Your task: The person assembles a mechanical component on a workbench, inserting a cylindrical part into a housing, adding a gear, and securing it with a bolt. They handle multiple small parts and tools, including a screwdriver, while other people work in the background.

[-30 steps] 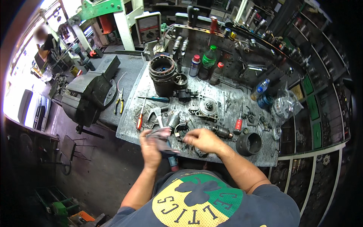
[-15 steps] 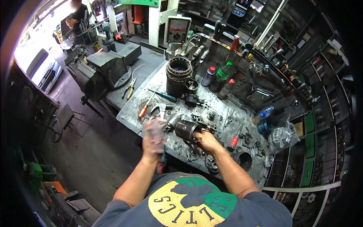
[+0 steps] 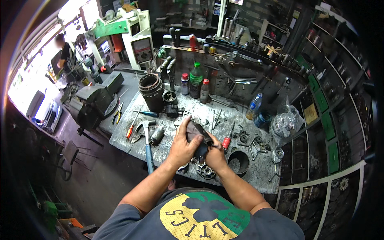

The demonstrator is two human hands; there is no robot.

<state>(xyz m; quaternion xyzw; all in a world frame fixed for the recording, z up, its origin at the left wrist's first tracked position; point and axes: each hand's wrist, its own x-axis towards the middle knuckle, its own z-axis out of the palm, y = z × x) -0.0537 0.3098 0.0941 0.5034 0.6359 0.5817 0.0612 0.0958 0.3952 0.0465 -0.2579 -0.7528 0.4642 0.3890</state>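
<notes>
Left hand [image 3: 183,149] and rag [image 3: 193,131] have come across to meet the cylinder [image 3: 205,137]

Half a second ago the hands were apart, with the cylinder in the right hand [image 3: 216,157] alone; now both come together around it, over the near part of the tabletop [image 3: 260,171]. From where I stand, the left hand has the rag gripped between spread fingers and thumb, laid against the cylinder's dark outer wall. The right hand is closed on the cylinder's near end, though its fingertips are hidden from me.

Left of the hands lies a hammer [image 3: 148,150], its blue handle pointing back towards the person, with a small barrel [image 3: 158,135] just to its right and a red screwdriver [image 3: 129,132] to its left. Further back, a teal screwdriver [image 3: 149,113] rests near the foot of a tall drum [image 3: 153,99], upright and open at the top. Right of the drum stand a spray can [image 3: 185,85], a green-capped bottle [image 3: 196,80] and a red-capped bottle [image 3: 204,93], close together.

To the right of the hands, a second screwdriver [image 3: 226,143] lies near loose small parts [image 3: 243,138]. Nearer the person is a wide ring [image 3: 243,172], and beside that a round plate [image 3: 206,171] near the edge. A water bottle [image 3: 255,105] and a clear bag [image 3: 286,123] occupy the far right. Off to the left sits a big vise [image 3: 90,105], yellow-handled pliers [image 3: 117,115] beside it.
</notes>
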